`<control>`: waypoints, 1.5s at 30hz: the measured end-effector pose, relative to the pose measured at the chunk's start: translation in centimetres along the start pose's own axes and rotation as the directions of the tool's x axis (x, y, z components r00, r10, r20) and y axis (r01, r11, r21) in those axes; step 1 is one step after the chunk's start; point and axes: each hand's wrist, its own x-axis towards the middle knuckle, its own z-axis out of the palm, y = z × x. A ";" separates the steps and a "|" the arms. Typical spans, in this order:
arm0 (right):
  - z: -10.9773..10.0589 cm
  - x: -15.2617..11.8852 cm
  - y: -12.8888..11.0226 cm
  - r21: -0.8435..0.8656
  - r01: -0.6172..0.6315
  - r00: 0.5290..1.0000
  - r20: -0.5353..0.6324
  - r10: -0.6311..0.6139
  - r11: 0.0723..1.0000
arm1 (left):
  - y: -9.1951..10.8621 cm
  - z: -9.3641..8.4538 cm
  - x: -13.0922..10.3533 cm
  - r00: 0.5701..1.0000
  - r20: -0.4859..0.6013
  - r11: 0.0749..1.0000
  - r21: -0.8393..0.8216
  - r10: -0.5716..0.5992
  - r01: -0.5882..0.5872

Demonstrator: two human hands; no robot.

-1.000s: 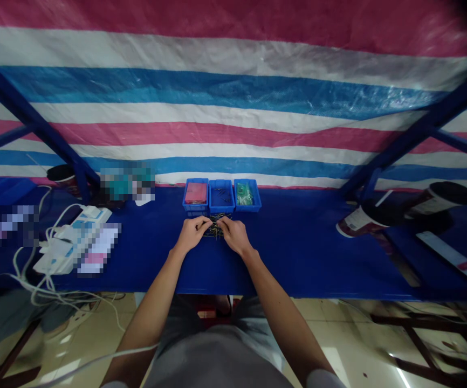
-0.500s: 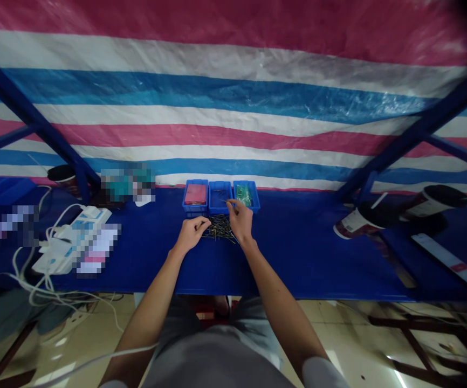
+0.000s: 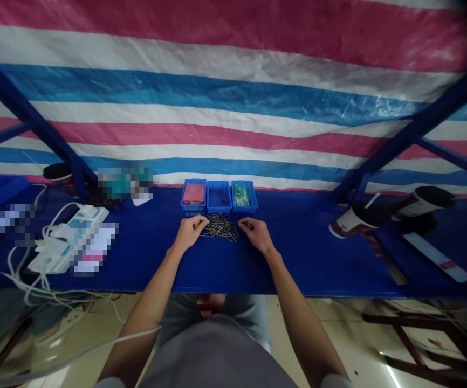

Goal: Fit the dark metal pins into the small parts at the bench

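Observation:
A loose pile of thin brass-coloured and dark metal pins or screws (image 3: 221, 228) lies on the blue table. My left hand (image 3: 189, 233) is closed at the pile's left edge, thumb and fingertips pinched together; whatever they hold is too small to make out. To the right of the pile is my right hand (image 3: 256, 235), its thumb and forefinger slightly apart and no piece visible between them. Just behind the pile, a blue bin (image 3: 219, 209) has a few dark thin pieces on its floor.
Left of that bin stands another with pink-red flat pieces (image 3: 194, 193); the right one has green-and-clear packets (image 3: 242, 195). A white power strip (image 3: 66, 242) with tangled cables lies left. Cups (image 3: 352, 220) and a phone-like slab (image 3: 437, 257) are at right. Striped sheeting (image 3: 233, 134) hangs behind.
My right hand has moved from over the front of the middle bin, where it held a thin piece, back and right to beside the pile. My left hand stays at the pile's left edge.

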 end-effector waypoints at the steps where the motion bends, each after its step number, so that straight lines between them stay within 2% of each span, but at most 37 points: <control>1: 0.0 -0.1 0.2 0.002 0.009 1.000 0.023 -0.009 1.000 | 0.0 0.0 0.0 1.000 0.000 1.000 0.003 0.002 -0.002; 5: -0.3 -0.4 0.0 0.005 0.033 0.995 0.098 -0.033 0.999 | 0.0 0.0 0.1 1.000 -0.007 1.000 0.006 0.006 -0.006; 9: -0.7 -1.7 -0.2 0.007 0.001 0.992 0.130 -0.001 1.000 | 0.0 0.0 0.0 1.000 0.001 1.000 0.005 0.002 -0.002; 14: -0.5 -2.7 0.0 -0.068 -0.015 0.991 0.129 0.024 0.998 | 0.0 -0.1 0.0 1.000 0.003 1.000 0.010 0.002 -0.002; 22: -0.4 -2.2 -0.4 -0.110 -0.007 0.989 0.144 0.023 0.994 | -0.2 0.0 0.0 1.000 0.002 1.000 0.002 -0.023 0.023; 26: -0.5 -2.3 -0.3 -0.080 -0.035 0.994 0.096 0.042 0.996 | 0.0 -0.1 0.0 0.999 0.002 0.999 0.005 -0.033 0.033; 32: -1.5 -1.6 -0.9 0.084 -0.064 0.997 -0.046 0.068 0.994 | 0.1 0.0 0.0 0.999 0.000 0.999 0.003 -0.044 0.044; 35: -1.3 -0.2 -2.1 0.143 -0.020 1.000 0.000 0.020 0.989 | 0.2 0.0 0.0 0.999 -0.007 0.998 -0.015 -0.054 0.054; 39: 0.3 2.2 -3.9 0.135 0.103 0.982 0.144 -0.123 0.985 | 0.6 -0.2 0.0 0.998 0.037 0.997 -0.045 -0.056 0.058; 42: 1.5 3.5 -4.7 0.126 0.170 0.965 0.179 -0.190 0.977 | 0.8 -0.2 -0.1 0.994 0.100 0.999 -0.024 -0.040 0.043; 45: 2.2 3.8 -5.0 0.143 0.193 0.962 0.167 -0.216 0.971 | 0.8 -0.1 -0.1 0.994 0.108 0.999 0.010 -0.033 0.032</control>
